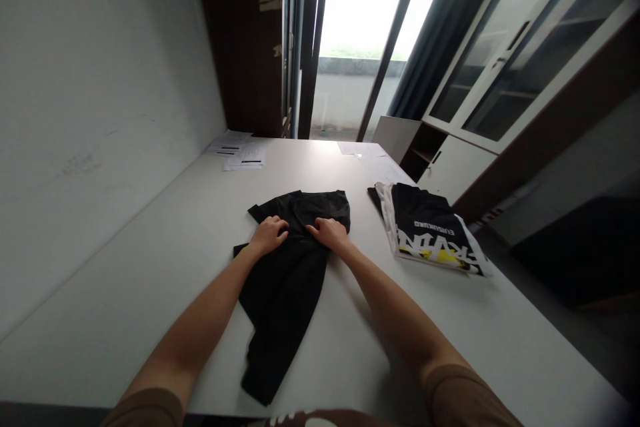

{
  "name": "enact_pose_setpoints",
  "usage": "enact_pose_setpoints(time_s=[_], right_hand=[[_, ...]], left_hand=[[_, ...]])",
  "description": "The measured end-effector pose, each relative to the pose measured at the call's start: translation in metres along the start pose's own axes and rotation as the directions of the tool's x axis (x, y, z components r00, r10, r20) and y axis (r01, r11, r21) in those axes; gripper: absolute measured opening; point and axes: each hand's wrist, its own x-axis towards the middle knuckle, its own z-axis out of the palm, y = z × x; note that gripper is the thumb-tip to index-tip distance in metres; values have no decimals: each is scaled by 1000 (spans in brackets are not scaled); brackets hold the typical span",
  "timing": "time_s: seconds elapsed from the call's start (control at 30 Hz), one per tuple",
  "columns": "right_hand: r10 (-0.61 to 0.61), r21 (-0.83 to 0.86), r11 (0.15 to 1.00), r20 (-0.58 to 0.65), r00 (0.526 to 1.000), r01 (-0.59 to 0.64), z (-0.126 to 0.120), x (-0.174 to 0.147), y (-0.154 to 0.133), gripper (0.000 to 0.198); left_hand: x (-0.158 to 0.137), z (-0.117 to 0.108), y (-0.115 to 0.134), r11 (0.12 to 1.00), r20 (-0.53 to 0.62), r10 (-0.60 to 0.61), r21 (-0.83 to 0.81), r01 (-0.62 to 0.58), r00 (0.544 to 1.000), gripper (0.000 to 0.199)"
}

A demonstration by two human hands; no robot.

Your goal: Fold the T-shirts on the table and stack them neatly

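Observation:
A black garment (287, 280) lies partly bunched on the white table in front of me; its exact cut cannot be made out. One long, narrowing part of it stretches toward the near edge, while the far part is folded over itself. My left hand (270, 235) presses on its left side, fingers curled into the cloth. Across from it, my right hand (329, 233) grips the right side just below the upper fold. Both thumbs point inward, with a strip of dark cloth between the hands. Some fingertips are hidden.
Folded clothes (430, 227), the top one black with white and yellow print, are stacked near the right edge of the table (165, 267). Paper sheets (245, 153) lie at the far left. A wall (100, 80) borders the left side; a white cabinet (465, 153) stands at right.

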Motion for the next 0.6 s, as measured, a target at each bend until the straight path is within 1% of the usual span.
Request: enact_pose_setpoints(time_s=[0.07,0.1,0.17,0.23,0.27,0.3,0.33,0.37,0.4,0.43,0.47,0.5,0.53,0.57,0.6], right_hand=[[26,-83,996,41,999,-23,0,-1,2,47],[24,-114,993,58,998,-17,0,-2,3,46],[-6,-147,989,77,997,17,0,-5,4,35],[-35,-129,991,57,998,42,1,-6,4,21],[-38,-84,996,30,999,41,2,-6,3,16],[-33,-1,999,-3,999,33,2,-4,3,13],[-22,128,991,-36,999,26,2,-2,3,14],[-9,298,954,-64,998,28,1,1,3,17],[2,488,872,-90,996,42,0,5,3,21],[11,665,744,-114,993,68,-1,8,4,24],[26,801,590,-143,989,100,-3,13,6,26],[54,888,440,-176,983,135,-5,16,9,27],[101,934,314,-209,973,168,-7,20,14,27],[159,956,219,-234,959,197,-9,24,21,26],[233,964,152,-250,940,219,-10,27,29,25]], left_hand=[[0,2,-1,1000,25,-14,14,14,1000,19],[0,2,-2,999,35,-29,24,29,999,17],[1,2,-5,996,49,-72,49,70,996,11],[3,1,-10,990,57,-125,78,120,991,8],[4,0,-14,984,56,-155,92,150,986,9],[5,-3,-18,977,52,-188,108,182,981,10],[6,-6,-24,968,42,-225,125,218,974,10],[6,-11,-30,955,26,-265,144,258,964,12],[6,-16,-38,938,2,-308,166,303,951,13],[4,-23,-48,917,-29,-353,188,352,935,14],[2,-30,-58,891,-66,-397,209,402,915,15],[-2,-37,-68,862,-106,-440,227,452,892,15],[-6,-44,-79,830,-145,-482,240,504,864,14],[-10,-49,-89,794,-185,-524,246,556,831,14],[-15,-53,-98,758,-224,-563,246,605,796,14]])
